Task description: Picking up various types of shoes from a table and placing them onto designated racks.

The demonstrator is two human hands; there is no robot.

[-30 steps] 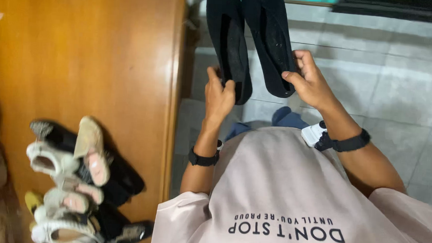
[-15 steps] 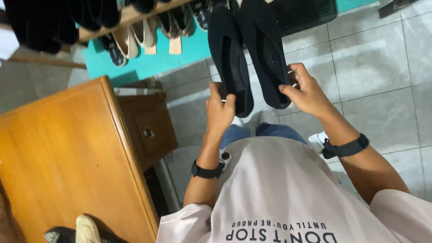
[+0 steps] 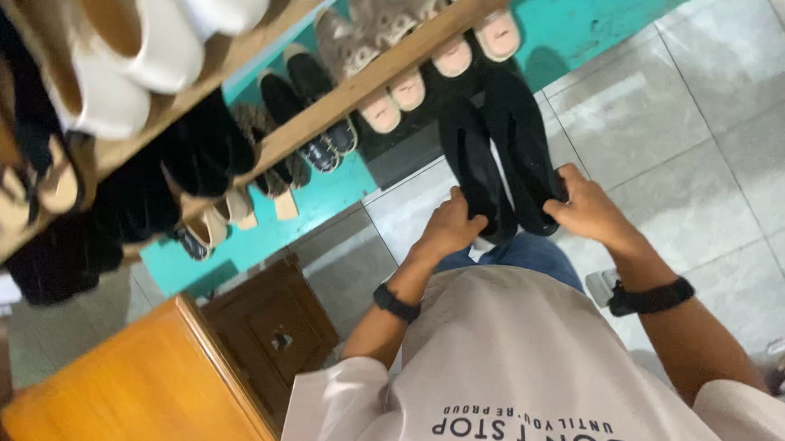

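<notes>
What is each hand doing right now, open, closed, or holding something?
Left hand: closed on the heel of the left black flat shoe.
Right hand: closed on the heel of the right black flat shoe.

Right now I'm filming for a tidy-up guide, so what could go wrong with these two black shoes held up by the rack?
Each black shoe is pinched only at its heel end: the left hand holds one shoe, the right hand the other, so either might slip. Their toes point at the crowded wooden shelf, and could knock the fuzzy slippers off.
</notes>
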